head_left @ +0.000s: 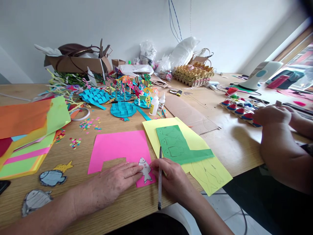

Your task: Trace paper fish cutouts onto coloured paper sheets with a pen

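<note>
A small white paper fish with drawn scales and pink marks lies on a pink sheet of paper with a cut-out corner. My left hand rests flat across the sheet, fingers stretched out, its fingertips touching the fish's left side. At the fish's right edge is my right hand, closed round a pen that stands nearly upright between the fingers. Beside it, a green paper piece with pencilled fish outlines overlaps a yellow sheet bearing more outlines.
Paper fish cut-outs lie at the left, near stacked coloured paper. Behind are confetti, tape, glue bottles, blue woven paper and egg trays. Another person's hands work at the right by a painted carton.
</note>
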